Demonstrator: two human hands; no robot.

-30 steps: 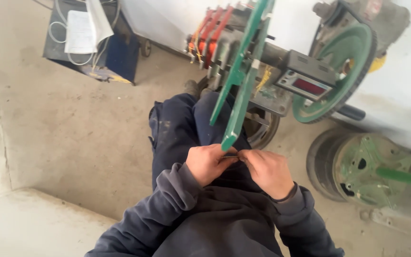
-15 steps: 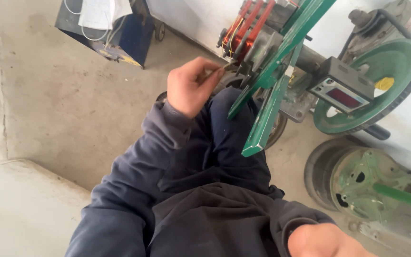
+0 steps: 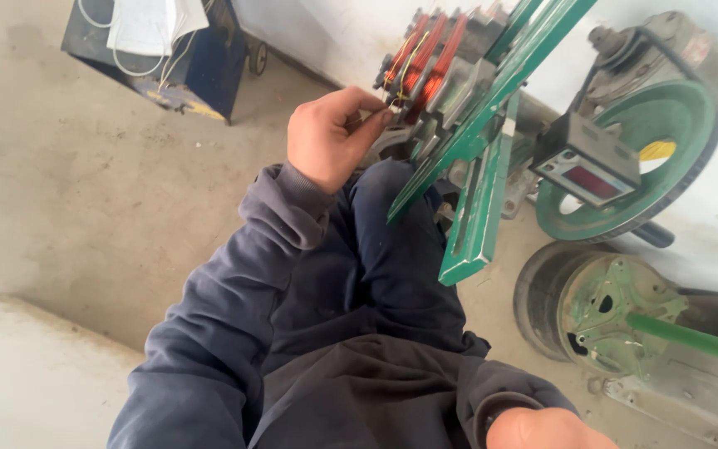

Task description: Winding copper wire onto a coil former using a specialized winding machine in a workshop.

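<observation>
the green winder stands far right, its pulley and counter box beyond. copper coils sit wound on its former, so winding looks largely done; tying seems left. left hand pinches a thin wire at the coils. right hand, near edge, grip can't be told.

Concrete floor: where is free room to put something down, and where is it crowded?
Bare concrete floor lies left of the legs, between the blue cart and the pale slab. Crowded: around the left hand at the copper coils, green frame and wheels.
</observation>
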